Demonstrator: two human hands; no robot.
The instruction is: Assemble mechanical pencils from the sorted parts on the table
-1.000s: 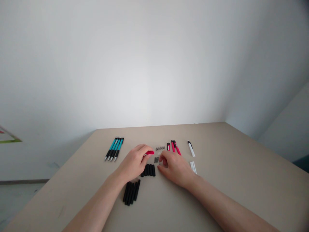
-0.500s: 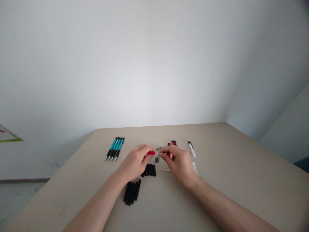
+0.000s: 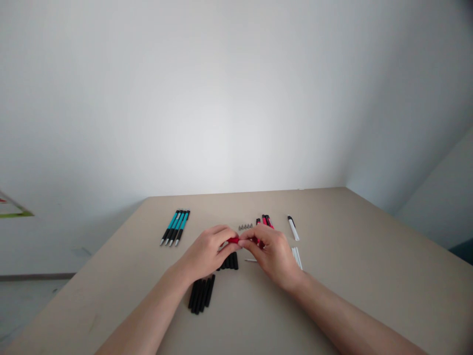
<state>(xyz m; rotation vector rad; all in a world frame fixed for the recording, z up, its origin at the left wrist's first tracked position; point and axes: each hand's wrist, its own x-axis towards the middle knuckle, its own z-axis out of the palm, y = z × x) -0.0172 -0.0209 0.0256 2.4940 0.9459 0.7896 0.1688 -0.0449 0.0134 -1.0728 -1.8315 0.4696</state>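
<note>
My left hand (image 3: 205, 254) is closed round a short red pen barrel (image 3: 232, 240), whose end sticks out toward the right. My right hand (image 3: 271, 251) pinches its fingertips together right at that end; what it pinches is too small to make out. Both hands hover over the middle of the beige table (image 3: 351, 256). Under them lies a row of short black grips (image 3: 229, 261), and a thin white refill (image 3: 250, 260) lies beside my right hand.
Several teal pens (image 3: 176, 227) lie at the back left. Long black barrels (image 3: 201, 294) lie near my left wrist. Small metal tips (image 3: 245, 227), red pen parts (image 3: 266, 220), a white pen (image 3: 293, 228) and white refills (image 3: 297, 256) lie at the back right.
My right hand lifted off the table by the small parts, rose, then moved left until its pinched fingertips met the end of the red barrel. My left hand barely moved.
</note>
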